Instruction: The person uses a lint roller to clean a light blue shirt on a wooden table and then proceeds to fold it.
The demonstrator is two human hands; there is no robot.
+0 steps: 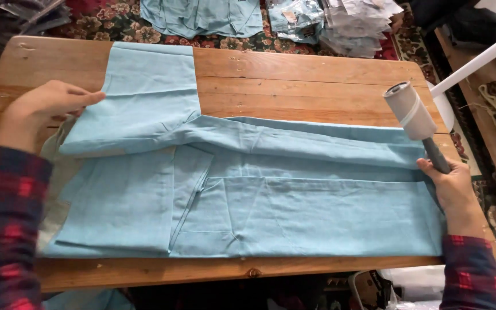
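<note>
On one wooden table (317, 74), two hands (38, 112) flank one blue garment (294, 212).

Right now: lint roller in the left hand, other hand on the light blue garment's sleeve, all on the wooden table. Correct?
Not quite. The head view shows the lint roller in the right hand; the left hand is on the sleeve of the light blue garment. The wooden table part is right.

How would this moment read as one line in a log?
left hand: on light blue garment | right hand: grips lint roller, raised | surface: wooden table
</note>
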